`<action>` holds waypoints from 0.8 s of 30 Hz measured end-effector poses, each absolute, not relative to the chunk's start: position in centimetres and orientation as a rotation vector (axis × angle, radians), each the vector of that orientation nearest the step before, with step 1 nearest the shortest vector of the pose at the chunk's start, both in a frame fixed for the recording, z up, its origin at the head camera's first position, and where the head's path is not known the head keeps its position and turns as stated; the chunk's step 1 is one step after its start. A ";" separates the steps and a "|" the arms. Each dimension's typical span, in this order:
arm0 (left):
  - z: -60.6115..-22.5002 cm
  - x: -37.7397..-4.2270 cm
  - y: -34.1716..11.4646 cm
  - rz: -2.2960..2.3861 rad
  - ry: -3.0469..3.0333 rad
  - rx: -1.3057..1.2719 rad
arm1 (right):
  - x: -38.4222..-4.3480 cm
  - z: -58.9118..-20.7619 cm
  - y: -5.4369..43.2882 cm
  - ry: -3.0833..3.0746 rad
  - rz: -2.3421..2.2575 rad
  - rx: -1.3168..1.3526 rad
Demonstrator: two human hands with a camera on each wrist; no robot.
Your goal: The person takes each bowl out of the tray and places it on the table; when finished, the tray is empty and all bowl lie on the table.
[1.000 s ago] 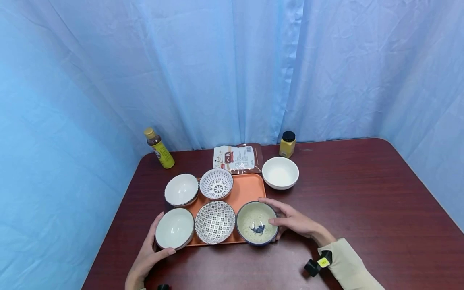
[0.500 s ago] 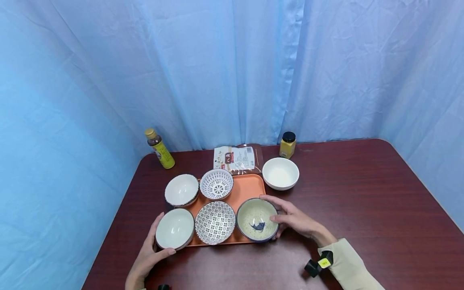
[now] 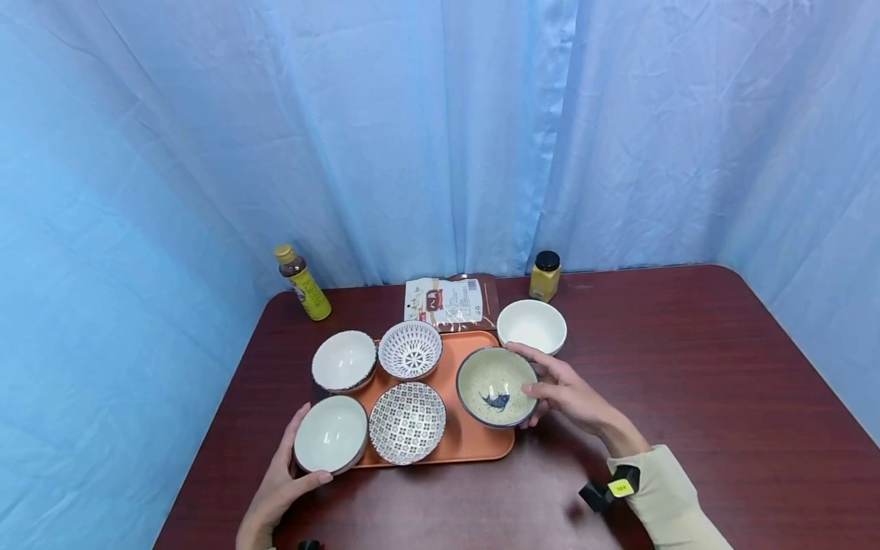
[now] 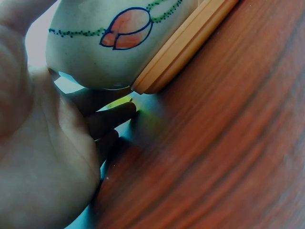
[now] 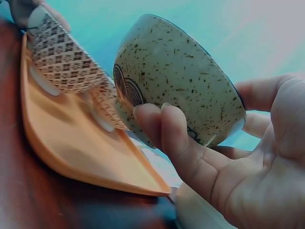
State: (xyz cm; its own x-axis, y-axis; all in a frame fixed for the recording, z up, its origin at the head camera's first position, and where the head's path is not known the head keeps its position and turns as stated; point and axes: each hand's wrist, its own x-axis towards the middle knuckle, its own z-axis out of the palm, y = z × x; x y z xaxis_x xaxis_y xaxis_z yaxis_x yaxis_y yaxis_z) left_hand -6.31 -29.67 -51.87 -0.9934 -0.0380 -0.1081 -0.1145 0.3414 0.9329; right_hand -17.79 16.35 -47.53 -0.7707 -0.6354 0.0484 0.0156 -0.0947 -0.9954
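My right hand [image 3: 569, 393] holds a speckled cream bowl [image 3: 490, 376] with a blue fish inside by its right side, thumb over the rim. In the right wrist view, this bowl [image 5: 178, 81] is tilted and raised above the orange tray [image 5: 81, 148], fingers curled under its side. My left hand [image 3: 278, 481] grips a plain pale bowl [image 3: 331, 433] at the tray's front left corner, thumb at its front. A painted orange motif on that bowl's outside [image 4: 86, 57] shows in the left wrist view. Between the hands sits a bowl with a grid pattern [image 3: 408, 422].
Behind stand a white bowl with a dark rim [image 3: 344, 360] and a black-and-white patterned bowl [image 3: 410, 349]. A plain white bowl [image 3: 532, 321] is at the tray's back right. Farther back are a sauce bottle [image 3: 304, 283], a brown-and-white food packet [image 3: 450, 300] and a black-lidded yellow jar [image 3: 545, 276].
My right hand has lifted the fish bowl and moved it back and slightly right, uncovering the tray's front right corner. My left hand and its bowl have stayed still.
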 end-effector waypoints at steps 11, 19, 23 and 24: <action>-51.8 -6.3 -29.7 1.743 2.528 -0.146 | -19.2 -46.1 17.3 1.798 -2.006 -0.600; -51.9 -6.4 -29.6 1.754 2.527 -0.143 | -20.2 -45.1 18.0 1.814 -2.113 -0.528; -51.9 -6.4 -29.6 1.756 2.523 -0.148 | -20.4 -44.7 18.8 1.818 -2.166 -0.500; -51.8 -6.3 -29.6 1.754 2.523 -0.152 | -20.5 -44.6 19.0 1.816 -2.178 -0.492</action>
State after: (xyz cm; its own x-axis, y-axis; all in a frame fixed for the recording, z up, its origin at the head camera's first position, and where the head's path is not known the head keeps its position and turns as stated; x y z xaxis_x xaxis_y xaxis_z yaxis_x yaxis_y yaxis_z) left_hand -6.34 -29.64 -51.85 -0.9930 -0.0442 -0.1097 -0.1182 0.3459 0.9308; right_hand -20.48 18.98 -44.62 -0.9080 -0.4092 0.0900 -0.0151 -0.1826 -0.9831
